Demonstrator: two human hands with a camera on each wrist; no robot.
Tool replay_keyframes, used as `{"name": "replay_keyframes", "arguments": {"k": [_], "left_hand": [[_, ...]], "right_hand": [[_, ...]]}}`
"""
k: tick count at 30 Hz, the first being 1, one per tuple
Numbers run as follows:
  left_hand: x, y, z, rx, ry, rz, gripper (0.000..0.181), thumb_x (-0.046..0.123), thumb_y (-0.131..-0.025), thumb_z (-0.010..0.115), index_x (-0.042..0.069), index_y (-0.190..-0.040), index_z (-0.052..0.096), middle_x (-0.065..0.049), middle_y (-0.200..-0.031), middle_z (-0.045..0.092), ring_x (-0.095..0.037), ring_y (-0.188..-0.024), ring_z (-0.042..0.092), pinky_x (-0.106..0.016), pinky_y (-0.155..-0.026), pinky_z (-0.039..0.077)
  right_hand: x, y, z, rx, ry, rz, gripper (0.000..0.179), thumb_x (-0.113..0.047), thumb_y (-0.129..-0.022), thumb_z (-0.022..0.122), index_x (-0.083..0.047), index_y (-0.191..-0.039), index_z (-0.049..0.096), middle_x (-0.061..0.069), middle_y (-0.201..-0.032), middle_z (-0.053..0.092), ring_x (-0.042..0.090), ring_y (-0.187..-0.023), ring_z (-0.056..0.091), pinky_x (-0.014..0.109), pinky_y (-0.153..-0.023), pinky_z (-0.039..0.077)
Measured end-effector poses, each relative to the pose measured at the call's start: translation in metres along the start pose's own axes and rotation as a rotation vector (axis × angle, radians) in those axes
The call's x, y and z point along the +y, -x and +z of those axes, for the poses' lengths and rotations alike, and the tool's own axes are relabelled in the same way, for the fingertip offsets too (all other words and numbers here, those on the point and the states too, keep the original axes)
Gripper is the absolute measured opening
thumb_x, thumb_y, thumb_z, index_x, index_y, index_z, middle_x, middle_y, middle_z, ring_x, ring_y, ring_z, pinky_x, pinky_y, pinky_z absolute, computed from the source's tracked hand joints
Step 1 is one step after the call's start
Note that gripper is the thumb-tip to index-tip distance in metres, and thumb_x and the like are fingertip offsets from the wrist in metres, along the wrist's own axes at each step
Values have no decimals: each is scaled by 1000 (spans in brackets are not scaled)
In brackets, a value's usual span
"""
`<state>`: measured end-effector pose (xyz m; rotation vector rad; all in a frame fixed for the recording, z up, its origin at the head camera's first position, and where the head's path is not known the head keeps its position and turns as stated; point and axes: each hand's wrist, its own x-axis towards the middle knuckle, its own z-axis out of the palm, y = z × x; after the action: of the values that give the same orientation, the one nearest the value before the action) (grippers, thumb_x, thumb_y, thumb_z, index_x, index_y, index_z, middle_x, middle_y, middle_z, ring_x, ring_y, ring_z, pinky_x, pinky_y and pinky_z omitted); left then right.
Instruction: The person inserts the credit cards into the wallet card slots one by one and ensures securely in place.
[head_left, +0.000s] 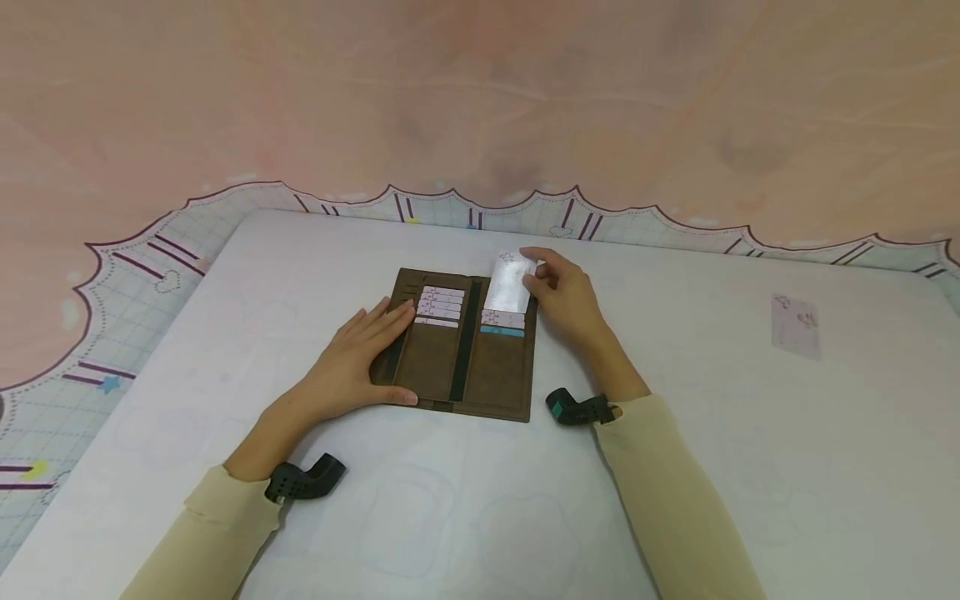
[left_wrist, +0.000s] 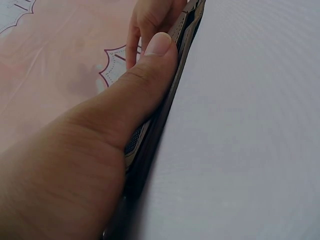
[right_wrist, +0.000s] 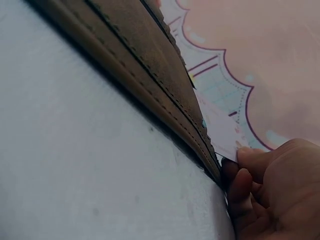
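Note:
A brown wallet (head_left: pixel 427 362) lies spread open on the white table, with stitched edges showing in the right wrist view. My left hand (head_left: pixel 345 367) rests on its left side, fingers straight and thumb (left_wrist: pixel 145 65) along the near edge. At the top right of the wallet, my right hand (head_left: pixel 566 300) pinches a pale, shiny card (head_left: pixel 507 283) by its right edge, between thumb and fingers. The card's lower end meets the upper right slots, and most of its length stands out above them. Below it show the tops of pinkish cards (head_left: pixel 502 318) and a blue card (head_left: pixel 502 332).
Several pinkish cards (head_left: pixel 440 305) sit staggered in the wallet's left slots. A loose pink-patterned card (head_left: pixel 797 325) lies far right on the white table (head_left: pixel 675 350). Behind the table hangs a peach cloth (head_left: pixel 480 100) with a scalloped border.

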<state>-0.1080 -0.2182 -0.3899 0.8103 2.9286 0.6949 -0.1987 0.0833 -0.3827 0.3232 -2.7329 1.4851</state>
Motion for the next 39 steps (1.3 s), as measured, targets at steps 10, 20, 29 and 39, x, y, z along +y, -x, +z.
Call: {"name": "replay_keyframes", "arguments": {"k": [10,20,29,39], "left_hand": [[1,0,-1,-3,-2,-2,111,55,-70,79,9,-153,22,-7,-157,21,-27,-145,6,-44,-116,2],[0,-1,1,3,-4,1,110,54,-70,79,9,-153,22,-7,-157,21,-27,-145,7,-43,-116,2],[-3,-1,3,12,-11,11,110,55,-70,78,9,-153,22,-7,-157,21,-27,-145,7,-43,-116,2],[-5,-2,5,17,-11,23,110,56,-71,78,9,-153,22,-6,-158,21,-27,-145,6,-44,-116,2]], "right_hand": [[-2,1,0,-40,52,-2,38,-16,-99,54,-20,-137,54,8,-103,55,22,-90,50,34,-77,45],[-3,0,0,-65,67,1,38,-16,-99,54,-21,-137,54,7,-102,54,22,-90,49,34,-76,43],[-2,0,1,-86,99,-18,39,-15,-99,53,-20,-139,51,8,-100,53,22,-89,48,33,-74,41],[-1,-2,2,-107,117,-48,41,-16,-99,54,-16,-139,50,9,-95,53,23,-85,49,33,-71,40]]}}
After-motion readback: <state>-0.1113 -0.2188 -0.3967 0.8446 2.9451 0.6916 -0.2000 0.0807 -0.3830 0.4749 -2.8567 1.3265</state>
